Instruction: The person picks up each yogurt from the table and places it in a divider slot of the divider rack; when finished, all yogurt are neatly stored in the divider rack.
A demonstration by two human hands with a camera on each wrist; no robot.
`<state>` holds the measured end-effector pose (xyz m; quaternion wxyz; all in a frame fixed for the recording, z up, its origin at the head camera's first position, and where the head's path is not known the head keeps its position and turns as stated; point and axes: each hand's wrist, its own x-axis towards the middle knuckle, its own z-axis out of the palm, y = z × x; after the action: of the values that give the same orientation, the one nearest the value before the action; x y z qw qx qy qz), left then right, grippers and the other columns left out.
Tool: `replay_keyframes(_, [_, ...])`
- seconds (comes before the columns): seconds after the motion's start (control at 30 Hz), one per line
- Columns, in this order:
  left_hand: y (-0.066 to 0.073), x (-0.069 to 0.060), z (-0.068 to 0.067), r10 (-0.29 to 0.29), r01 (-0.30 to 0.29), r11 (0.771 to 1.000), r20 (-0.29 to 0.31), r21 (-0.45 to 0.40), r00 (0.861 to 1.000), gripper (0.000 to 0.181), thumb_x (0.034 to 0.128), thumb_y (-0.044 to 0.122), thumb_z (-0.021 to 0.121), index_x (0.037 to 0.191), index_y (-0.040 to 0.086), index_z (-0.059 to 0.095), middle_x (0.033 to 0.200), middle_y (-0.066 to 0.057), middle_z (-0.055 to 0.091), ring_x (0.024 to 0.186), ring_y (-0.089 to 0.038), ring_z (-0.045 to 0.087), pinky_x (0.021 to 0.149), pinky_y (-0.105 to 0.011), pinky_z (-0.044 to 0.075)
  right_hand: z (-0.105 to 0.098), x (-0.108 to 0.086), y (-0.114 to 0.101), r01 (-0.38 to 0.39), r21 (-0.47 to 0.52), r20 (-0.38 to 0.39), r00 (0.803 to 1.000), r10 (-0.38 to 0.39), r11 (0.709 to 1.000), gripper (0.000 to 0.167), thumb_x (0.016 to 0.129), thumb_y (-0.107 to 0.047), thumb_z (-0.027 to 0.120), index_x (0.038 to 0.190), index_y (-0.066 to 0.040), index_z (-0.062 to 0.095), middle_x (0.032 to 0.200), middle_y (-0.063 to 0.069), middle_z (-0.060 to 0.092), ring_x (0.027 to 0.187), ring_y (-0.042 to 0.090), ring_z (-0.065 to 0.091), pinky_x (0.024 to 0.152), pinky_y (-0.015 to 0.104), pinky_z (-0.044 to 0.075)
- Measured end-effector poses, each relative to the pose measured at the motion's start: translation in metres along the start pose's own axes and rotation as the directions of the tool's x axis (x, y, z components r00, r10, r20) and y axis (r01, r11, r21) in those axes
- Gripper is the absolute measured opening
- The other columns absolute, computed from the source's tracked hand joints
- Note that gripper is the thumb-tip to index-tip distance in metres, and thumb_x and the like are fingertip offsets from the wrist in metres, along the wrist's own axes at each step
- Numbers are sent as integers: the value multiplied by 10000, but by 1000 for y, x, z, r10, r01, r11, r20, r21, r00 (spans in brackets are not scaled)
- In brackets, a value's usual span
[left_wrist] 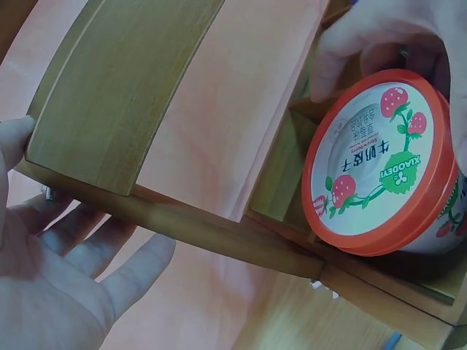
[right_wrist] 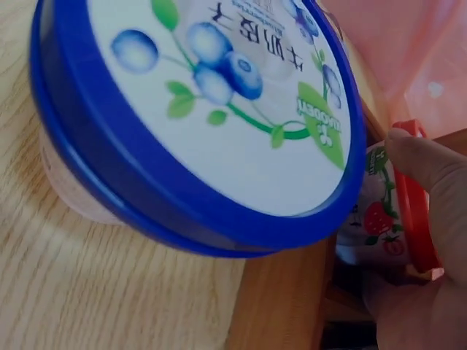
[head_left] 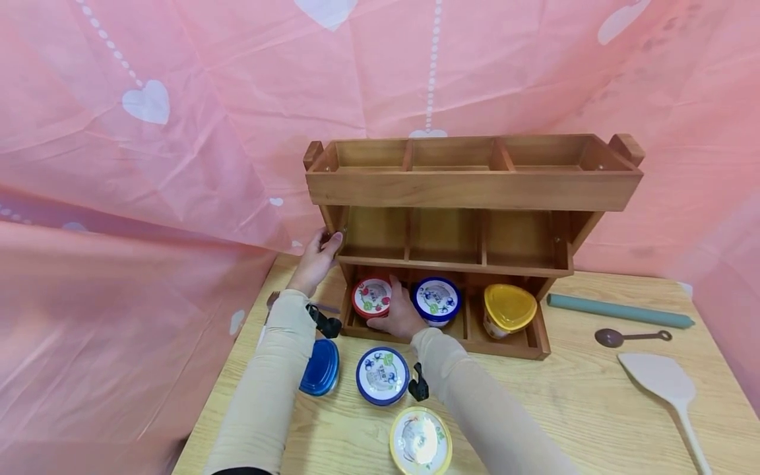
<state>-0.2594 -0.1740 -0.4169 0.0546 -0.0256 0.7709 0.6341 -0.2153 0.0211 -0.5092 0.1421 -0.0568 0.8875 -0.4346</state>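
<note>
My right hand (head_left: 402, 315) grips a red-lidded tub (head_left: 371, 297) with strawberries on its lid, in the left compartment of the wooden shelf's bottom tier (head_left: 499, 348). Tilted in the left wrist view, the tub (left_wrist: 376, 164) has the right hand's fingers (left_wrist: 387, 36) around its far side. In the right wrist view thumb and fingers pinch the tub (right_wrist: 383, 211). My left hand (head_left: 315, 264) holds the shelf's left side, its thumb and fingers on either side of a wooden board (left_wrist: 109, 95). Beside the red tub stands a blue-lidded tub (head_left: 437, 300).
A yellow-lidded tub (head_left: 508, 308) sits in the bottom tier's right compartment. In front are a blue box (head_left: 320, 367), a blueberry tub (head_left: 382, 376) and a pale yellow-rimmed tub (head_left: 420, 441). At right lie a green rod (head_left: 617, 311), brown spoon (head_left: 611, 338) and white spatula (head_left: 659, 377).
</note>
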Motion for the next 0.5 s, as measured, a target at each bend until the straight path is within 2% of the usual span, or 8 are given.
replay_keyframes(0.2, [2, -1, -1, -1, 1, 1000, -8, 5, 1000, 593, 1032, 413, 474, 1529, 148, 289, 1551, -130, 343, 1410, -321, 388, 1117, -509, 406, -6, -8, -7, 40, -44, -50, 998, -42, 998, 1094, 787, -306, 838, 1564, -169, 80, 1540, 219, 280, 1403, 389, 373, 1136, 516, 375])
replay_keyframes(0.5, [1, -2, 0, -2, 2, 1000, -3, 21, 1000, 603, 1035, 412, 466, 1537, 141, 272, 1564, -131, 326, 1417, -323, 380, 1114, -508, 410, -26, -38, -24, 120, -34, -53, 991, -122, 992, 1042, 793, -300, 836, 1561, -166, 145, 1538, 188, 325, 1398, 366, 399, 1121, 513, 393])
